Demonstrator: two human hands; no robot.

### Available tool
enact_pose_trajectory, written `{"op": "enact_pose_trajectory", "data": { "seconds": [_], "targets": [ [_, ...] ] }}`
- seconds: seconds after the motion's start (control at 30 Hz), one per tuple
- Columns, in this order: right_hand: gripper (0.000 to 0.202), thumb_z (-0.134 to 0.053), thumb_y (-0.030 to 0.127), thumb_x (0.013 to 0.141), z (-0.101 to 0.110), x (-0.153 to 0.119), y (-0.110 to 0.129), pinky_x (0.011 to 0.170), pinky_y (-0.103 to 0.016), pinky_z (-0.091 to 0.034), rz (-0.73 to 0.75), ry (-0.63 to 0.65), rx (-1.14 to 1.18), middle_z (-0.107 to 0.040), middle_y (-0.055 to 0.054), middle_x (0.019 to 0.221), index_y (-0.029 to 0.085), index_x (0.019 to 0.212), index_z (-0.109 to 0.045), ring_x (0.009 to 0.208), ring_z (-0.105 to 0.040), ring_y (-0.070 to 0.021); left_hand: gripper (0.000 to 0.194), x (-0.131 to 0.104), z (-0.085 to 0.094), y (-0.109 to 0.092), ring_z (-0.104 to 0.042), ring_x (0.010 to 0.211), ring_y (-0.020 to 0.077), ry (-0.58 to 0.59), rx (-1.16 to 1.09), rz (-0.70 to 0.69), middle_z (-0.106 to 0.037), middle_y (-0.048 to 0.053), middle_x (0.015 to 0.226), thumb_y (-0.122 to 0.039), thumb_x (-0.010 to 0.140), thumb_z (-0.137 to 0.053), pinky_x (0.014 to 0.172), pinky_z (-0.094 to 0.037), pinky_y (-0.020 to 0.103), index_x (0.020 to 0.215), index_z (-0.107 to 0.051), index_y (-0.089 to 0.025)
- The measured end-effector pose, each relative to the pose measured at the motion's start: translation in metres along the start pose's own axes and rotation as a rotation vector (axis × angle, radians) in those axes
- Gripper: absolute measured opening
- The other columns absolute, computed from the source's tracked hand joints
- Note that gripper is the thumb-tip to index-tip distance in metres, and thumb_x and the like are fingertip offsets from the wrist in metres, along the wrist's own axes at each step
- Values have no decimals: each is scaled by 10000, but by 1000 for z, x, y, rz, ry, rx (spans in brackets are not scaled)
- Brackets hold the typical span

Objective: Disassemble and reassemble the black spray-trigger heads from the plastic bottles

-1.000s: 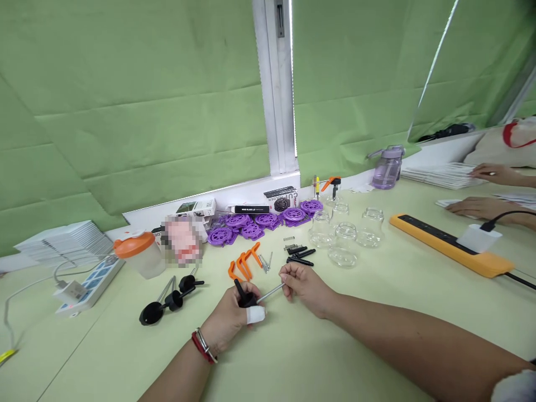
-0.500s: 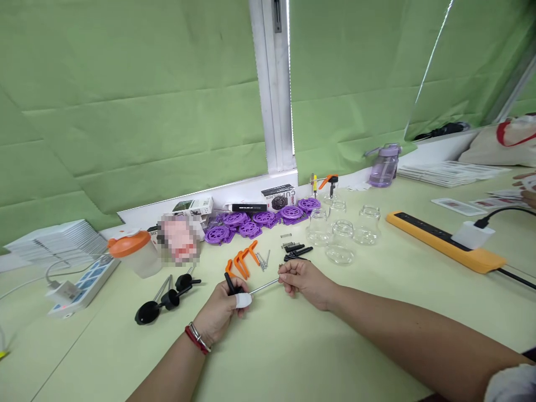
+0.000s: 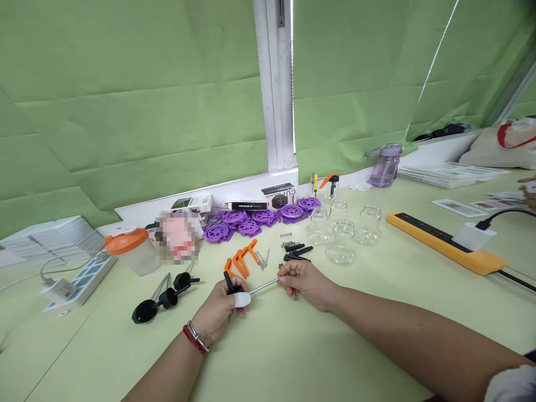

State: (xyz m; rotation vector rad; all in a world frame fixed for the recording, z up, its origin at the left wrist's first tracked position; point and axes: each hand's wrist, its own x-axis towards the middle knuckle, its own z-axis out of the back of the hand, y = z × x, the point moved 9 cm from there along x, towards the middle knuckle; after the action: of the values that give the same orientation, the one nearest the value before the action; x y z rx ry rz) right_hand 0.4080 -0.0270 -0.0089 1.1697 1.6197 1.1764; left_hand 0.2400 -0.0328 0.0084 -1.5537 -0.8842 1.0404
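My left hand [image 3: 228, 304], its thumb wrapped in white, is closed around a black part [image 3: 228, 282] with a thin metal rod [image 3: 263, 286] sticking out of it. The rod slants up to my right hand [image 3: 302, 283], whose fingertips pinch its far end; whether they hold a small piece there is hidden. Just beyond my hands lie several orange levers [image 3: 240, 263], thin metal pins [image 3: 262, 260], black handles [image 3: 298, 252] and small springs [image 3: 288, 244]. Black caps with rods [image 3: 168, 298] rest left of my left hand.
Clear glass jars [image 3: 340, 243] stand at the right, before an orange power strip [image 3: 444, 243]. Purple round parts [image 3: 250, 223] line the back. An orange-lidded cup [image 3: 134, 254] and a white power strip [image 3: 81, 282] are at the left. Another person's hand [image 3: 528, 186] shows far right.
The view has shifted very slightly. Both hands keep the same hold on the rod and black part, with almost no movement.
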Motion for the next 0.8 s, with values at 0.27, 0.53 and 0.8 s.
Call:
{"op": "enact_pose_trajectory", "data": {
  "seconds": [0.27,0.53,0.8],
  "targets": [
    [297,-739,348,615,-1,-1,1,420,-216,-382,2,3,-32,-530,42,529,152,749,-562,461,-475,-80,157,0,1,2,-466,505,87,4,6,9,-497,-33,597,-147,597,-679,441,-351,202,708,-568,-154],
    [277,-685,391,669,-2,-3,3,434,-222,-388,10,5,-129,-492,46,518,159,726,-544,467,-455,-83,138,0,1,2,-470,512,87,16,9,3,-491,-34,604,-129,613,-653,443,-353,206,702,-552,-156],
    [275,-600,433,744,-5,-5,2,447,-219,-375,6,38,-249,-467,51,501,172,730,-516,451,-415,-77,145,0,0,2,-461,509,84,20,21,11,-489,-36,592,-119,614,-650,441,-344,205,707,-544,-155]
  ]
}}
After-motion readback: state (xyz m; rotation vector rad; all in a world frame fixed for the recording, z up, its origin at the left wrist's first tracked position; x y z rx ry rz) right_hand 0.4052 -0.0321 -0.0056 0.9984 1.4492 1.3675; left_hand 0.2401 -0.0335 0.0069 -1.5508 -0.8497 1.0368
